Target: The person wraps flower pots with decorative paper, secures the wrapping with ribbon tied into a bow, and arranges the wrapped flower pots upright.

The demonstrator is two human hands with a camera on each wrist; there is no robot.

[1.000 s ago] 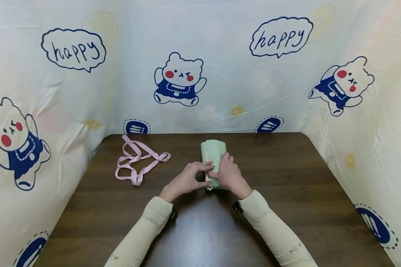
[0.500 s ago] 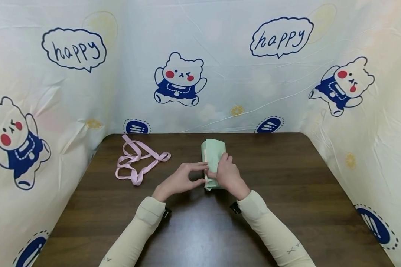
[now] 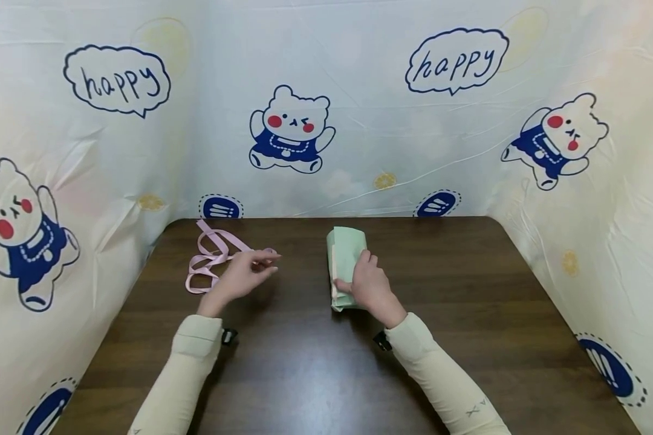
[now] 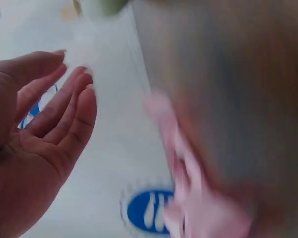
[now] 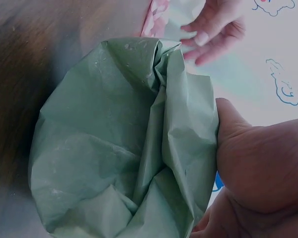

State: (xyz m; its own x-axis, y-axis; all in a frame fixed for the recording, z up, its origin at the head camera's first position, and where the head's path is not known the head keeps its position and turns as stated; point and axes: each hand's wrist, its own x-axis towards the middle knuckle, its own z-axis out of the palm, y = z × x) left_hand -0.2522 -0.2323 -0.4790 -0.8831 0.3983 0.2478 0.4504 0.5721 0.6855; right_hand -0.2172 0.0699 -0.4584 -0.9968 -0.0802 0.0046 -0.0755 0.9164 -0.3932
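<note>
A green paper-wrapped package point(image 3: 349, 244) lies on the table with a lengthwise flap along its top and a pale strip at the left edge. My right hand point(image 3: 371, 285) holds it from the right, thumb laid across the top; the right wrist view shows the pleated, folded paper end point(image 5: 104, 139). Off to the left, my left hand point(image 3: 240, 279) hovers beside a loosely looped pink ribbon point(image 4: 208, 213), covering part of it in the head view. Nothing is between the left hand's relaxed fingers point(image 4: 82, 114).
The dark wooden table point(image 3: 315, 374) ends at a pale cloth backdrop point(image 3: 370, 133) with printed bears and the word "happy". This cloth stands along the back and both sides.
My left hand has left the package and moved left to the ribbon. The right hand stays on the package, which lies nearly where it was.
</note>
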